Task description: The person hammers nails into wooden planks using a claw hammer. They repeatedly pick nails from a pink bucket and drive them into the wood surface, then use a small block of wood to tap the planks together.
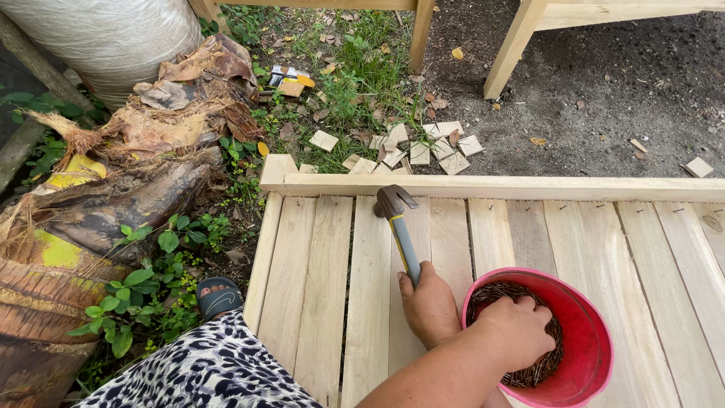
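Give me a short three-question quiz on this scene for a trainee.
1. True or false: the hammer lies loose on the wooden slats, with no hand on it.
2. What does the red bowl hold? A) small nails B) water C) wood offcuts
3. Fill in: the hand that reaches into the bowl is the person's ___ hand.

Key
1. False: the right hand is closed round its handle.
2. A: dark nails fill it.
3. Left: the left hand rests among the nails, its forearm crossing in front of the right hand.
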Tool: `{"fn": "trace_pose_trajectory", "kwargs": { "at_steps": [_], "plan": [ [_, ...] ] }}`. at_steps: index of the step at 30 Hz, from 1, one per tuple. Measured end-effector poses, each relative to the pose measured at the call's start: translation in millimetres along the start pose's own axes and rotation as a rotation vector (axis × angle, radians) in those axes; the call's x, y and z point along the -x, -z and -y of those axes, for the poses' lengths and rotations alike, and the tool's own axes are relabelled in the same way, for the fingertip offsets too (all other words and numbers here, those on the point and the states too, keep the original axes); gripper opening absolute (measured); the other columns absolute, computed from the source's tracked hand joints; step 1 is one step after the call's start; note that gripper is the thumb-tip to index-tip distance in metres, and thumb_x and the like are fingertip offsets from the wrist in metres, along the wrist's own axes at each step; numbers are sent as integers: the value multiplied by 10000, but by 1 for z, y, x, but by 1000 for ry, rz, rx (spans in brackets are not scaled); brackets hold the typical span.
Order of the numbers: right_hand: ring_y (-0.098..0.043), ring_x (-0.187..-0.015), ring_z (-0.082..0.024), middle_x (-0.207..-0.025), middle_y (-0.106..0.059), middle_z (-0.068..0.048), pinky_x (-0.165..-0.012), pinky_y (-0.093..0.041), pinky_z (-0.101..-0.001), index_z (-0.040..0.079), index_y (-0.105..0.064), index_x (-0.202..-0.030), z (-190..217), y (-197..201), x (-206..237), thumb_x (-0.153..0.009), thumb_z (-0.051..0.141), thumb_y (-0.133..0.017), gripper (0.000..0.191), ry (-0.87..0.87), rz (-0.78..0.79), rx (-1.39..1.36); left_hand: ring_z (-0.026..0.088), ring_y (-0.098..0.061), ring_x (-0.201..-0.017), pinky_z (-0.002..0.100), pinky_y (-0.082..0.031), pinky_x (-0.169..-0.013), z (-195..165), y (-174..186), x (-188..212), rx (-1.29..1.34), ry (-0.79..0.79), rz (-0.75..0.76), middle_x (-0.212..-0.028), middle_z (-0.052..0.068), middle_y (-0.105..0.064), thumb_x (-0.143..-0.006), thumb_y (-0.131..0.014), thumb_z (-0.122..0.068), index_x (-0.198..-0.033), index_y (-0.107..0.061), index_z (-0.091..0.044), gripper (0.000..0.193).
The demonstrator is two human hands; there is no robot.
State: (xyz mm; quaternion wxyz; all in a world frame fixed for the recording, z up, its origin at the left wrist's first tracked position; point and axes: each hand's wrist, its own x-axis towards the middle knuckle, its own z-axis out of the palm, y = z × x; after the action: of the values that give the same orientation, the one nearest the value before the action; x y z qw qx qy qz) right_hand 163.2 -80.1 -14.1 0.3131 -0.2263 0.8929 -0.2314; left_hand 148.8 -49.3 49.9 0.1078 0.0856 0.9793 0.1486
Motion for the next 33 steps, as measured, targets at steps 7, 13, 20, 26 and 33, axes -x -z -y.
{"fn": "trace_pose_trajectory", "kwargs": {
  "at_steps": [7,13,20,26,33],
  "plan": [
    [-696,-928,-459,-925,-720,-257,-826,-515,-555,27,-546,-1131,-5,-3,-4,-1004,384,-552,378,-4,10,12,263,-698,-1089,397,-585,-877,4,11,1,180,53,102,-1116,34,-752,-839,-649,-238,-992,-836,-234,242],
    [-667,-719,-346,-775,-682,-184,-684,-519,-495,28,-558,-1073,-20,-7,-17,-983,377,-611,364,79,2,-43,277,-744,-1026,415,-606,-838,12,16,6,211,167,-207,-1065,79,-764,-865,-648,-182,-980,-824,-158,210],
    [-456,-427,-147,-623,-496,-43,-387,-434,-364,15,-500,-1113,-36,21,-30,-999,281,-594,304,-46,278,-573,312,-723,-960,457,-579,-826,15,21,-8,630,276,-513,-1011,111,-765,-869,-638,-161,-987,-763,-116,177],
    [-533,-502,-256,-667,-568,-141,-477,-452,-433,120,-500,-1228,-22,8,-19,-1002,350,-597,337,-124,95,-245,360,-718,-889,450,-580,-837,19,24,-9,883,433,-614,-942,167,-746,-948,-650,-185,-1024,-769,-104,163],
    [-705,-859,-424,-884,-725,-220,-776,-530,-530,57,-500,-1141,0,-21,-2,-1023,374,-562,344,-20,36,147,216,-757,-821,322,-610,-805,24,24,-9,1278,456,-619,-909,117,-763,-904,-705,-82,-995,-748,-62,102]
  ]
}}
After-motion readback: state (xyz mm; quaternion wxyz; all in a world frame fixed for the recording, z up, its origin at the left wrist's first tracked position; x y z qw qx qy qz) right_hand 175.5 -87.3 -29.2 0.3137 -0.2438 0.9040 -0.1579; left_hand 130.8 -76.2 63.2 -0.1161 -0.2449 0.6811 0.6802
